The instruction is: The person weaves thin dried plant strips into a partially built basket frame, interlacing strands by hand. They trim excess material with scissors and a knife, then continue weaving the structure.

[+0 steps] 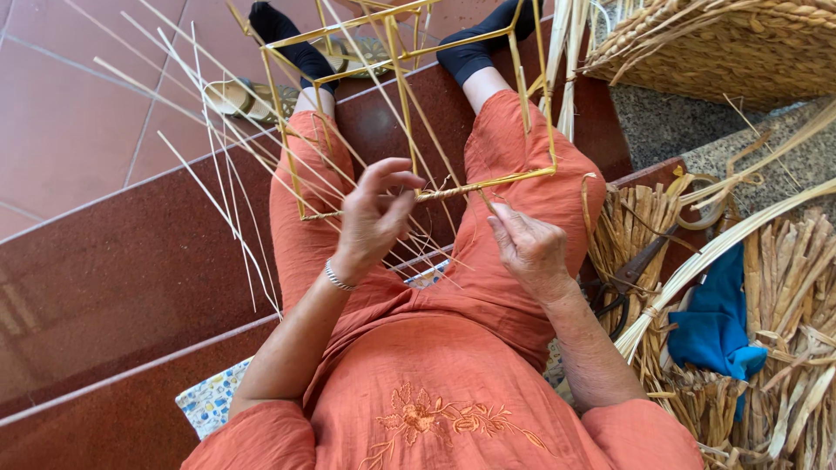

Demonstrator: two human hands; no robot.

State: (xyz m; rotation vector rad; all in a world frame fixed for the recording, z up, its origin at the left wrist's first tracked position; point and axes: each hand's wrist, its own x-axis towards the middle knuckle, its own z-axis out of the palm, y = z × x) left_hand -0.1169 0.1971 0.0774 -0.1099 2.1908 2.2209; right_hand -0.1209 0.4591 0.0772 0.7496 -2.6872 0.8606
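Left hand point(374, 218) pinching straw strand point(435, 193) on frame point(409, 104), centre | right hand point(527, 248) loosely curled, empty | risk: strand snapping, wrap loosening if pinch slackens

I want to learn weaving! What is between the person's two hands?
In the head view, between the left hand and the right hand runs the bottom bar of the yellow wire frame, wrapped with pale straw strands, over the orange-clothed lap.

My frame point(418, 104) is thin yellow-painted metal rod, wrapped in dry matt straw point(448, 190). My orange dress point(435, 383) is soft crinkled cloth.
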